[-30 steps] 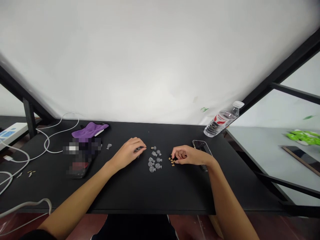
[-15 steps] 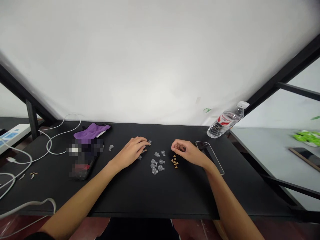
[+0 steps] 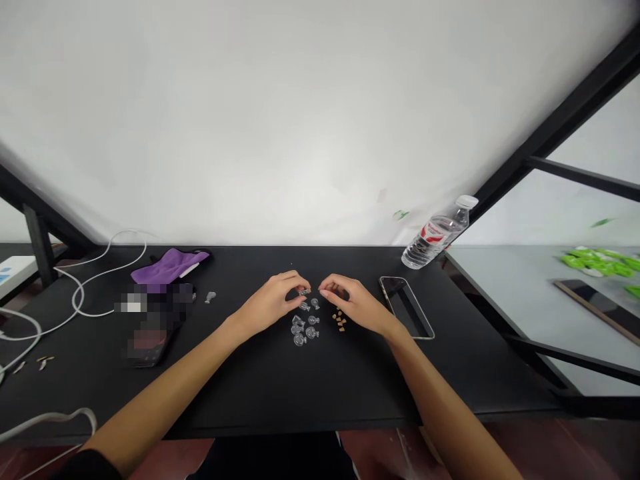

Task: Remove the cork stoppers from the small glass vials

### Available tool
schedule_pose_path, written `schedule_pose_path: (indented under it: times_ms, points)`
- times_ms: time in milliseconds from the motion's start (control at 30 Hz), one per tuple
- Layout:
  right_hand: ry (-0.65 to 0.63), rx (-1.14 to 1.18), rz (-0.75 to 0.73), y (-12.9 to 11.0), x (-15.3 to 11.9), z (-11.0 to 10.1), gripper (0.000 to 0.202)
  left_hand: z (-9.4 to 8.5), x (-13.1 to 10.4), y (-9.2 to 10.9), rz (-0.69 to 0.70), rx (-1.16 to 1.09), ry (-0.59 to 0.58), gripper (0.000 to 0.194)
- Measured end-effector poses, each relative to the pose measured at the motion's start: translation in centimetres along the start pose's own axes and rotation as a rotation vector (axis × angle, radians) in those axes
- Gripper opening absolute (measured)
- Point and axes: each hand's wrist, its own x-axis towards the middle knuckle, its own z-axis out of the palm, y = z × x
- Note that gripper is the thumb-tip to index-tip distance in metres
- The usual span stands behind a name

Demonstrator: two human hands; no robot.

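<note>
Corks [image 3: 339,324], apparently, just right of vials [image 3: 312,333].

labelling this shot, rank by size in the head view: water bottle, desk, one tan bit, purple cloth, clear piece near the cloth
1. Desk
2. Water bottle and purple cloth, too alike to rank
3. Clear piece
4. Tan bit

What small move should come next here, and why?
Probably bring the right hand across the short gap to the bottle: the left hand pinches it, one end pointing that way, and the right fingertips hover close by. Whether they hold anything is unclear.
</note>
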Motion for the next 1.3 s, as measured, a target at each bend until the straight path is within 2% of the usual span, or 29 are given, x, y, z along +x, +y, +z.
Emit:
schedule_pose_path:
  times_ms: [67,167,433,533,633,700,800,967,1067,1200,1300]
  points:
    - [-0.023,0.000,-0.029,-0.4,0.0,0.5,0.024,0.5,-0.3,1.3,0.030,-0.114,0.057,0.016]
    - [-0.085,0.000,-0.035,-0.5,-0.1,1.0,0.033,0.8,-0.5,2.3,0.056,-0.184,0.094,0.016]
    - [-0.172,0.056,-0.007,-1.2,-0.3,1.1,0.032,0.6,-1.1,2.2,0.056,-0.223,0.054,0.019]
    - [-0.134,0.003,-0.002,-1.0,-0.4,0.1,0.030,0.6,-1.5,1.5,0.011,-0.198,0.058,0.021]
    - [-0.125,-0.067,0.054,-0.1,-0.7,-1.6,0.029,0.6,-2.0,0.7,-0.046,-0.184,-0.005,0.020]
    - [-0.186,-0.076,0.106,0.6,-0.9,-2.8,0.028,0.6,-2.2,0.4,-0.064,-0.180,-0.056,0.017]
    - [-0.278,-0.081,0.146,1.4,-1.3,-3.9,0.029,0.7,-2.4,0.3,-0.069,-0.163,-0.068,0.015]
    - [-0.410,-0.076,0.196,2.1,-1.6,-4.0,0.030,0.9,-2.5,0.2,-0.064,-0.157,-0.087,0.016]
    - [-0.444,-0.079,0.214,2.1,-1.5,-3.9,0.029,0.3,-2.5,-0.3,-0.052,-0.152,-0.084,0.014]
    - [-0.461,-0.066,0.228,1.9,-1.5,-4.0,0.025,-1.4,-2.9,-1.7,-0.063,-0.103,-0.002,0.010]
    - [-0.473,-0.055,0.238,1.8,-1.6,-4.2,0.025,-2.5,-3.5,-2.7,-0.083,-0.037,0.014,0.009]
